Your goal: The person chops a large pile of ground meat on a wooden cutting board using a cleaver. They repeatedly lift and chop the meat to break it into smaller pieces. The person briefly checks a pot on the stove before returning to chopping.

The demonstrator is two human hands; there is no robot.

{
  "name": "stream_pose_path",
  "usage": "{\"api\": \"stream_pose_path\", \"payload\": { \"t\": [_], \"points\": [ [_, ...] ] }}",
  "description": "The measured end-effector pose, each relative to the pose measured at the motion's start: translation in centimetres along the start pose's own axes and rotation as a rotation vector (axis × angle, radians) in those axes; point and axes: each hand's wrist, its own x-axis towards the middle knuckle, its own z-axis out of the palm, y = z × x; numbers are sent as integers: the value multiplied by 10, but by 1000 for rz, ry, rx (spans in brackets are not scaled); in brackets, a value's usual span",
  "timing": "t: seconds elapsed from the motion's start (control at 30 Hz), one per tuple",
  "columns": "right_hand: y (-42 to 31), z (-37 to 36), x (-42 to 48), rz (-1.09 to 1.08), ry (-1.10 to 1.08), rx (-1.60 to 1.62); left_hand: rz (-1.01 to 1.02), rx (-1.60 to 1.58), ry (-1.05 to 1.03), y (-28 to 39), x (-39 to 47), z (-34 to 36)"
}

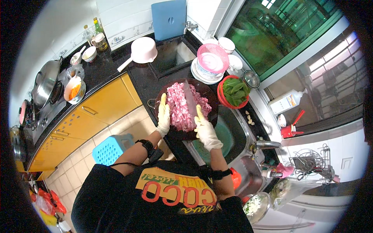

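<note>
A broad mass of chopped pink meat (178,106) covers much of a round dark chopping board (181,135). My right hand (206,131), in a pale glove, is closed around a cleaver (191,100). The cleaver's wide blade lies across the right part of the meat, pointing away from me; its handle is hidden in my grip. My gloved left hand (163,118) rests along the meat's left side with fingers stretched out, holding nothing. Whether it touches the meat or only the board, I cannot tell.
A metal sink (247,138) lies right of the board, partly under it. Leafy greens (235,91) fill a red basket (220,97) beside stacked plates (201,75). Behind stand a pink saucepan (143,50) and a stone basin (183,56). A blue stool (106,150) is on the floor to the left.
</note>
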Motion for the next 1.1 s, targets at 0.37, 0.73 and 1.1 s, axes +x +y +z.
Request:
{"api": "stream_pose_path", "payload": {
  "t": [0.37,0.73,1.1],
  "points": [
    [16,-9,2,-72,228,-248,19,-5,-6,-1,4,8],
    [37,14,11,-267,305,-481,18,-3,-17,-2,5,8],
    [46,32,15,-294,310,-769,8,-23,-25,-5,4,10]
  ]
}}
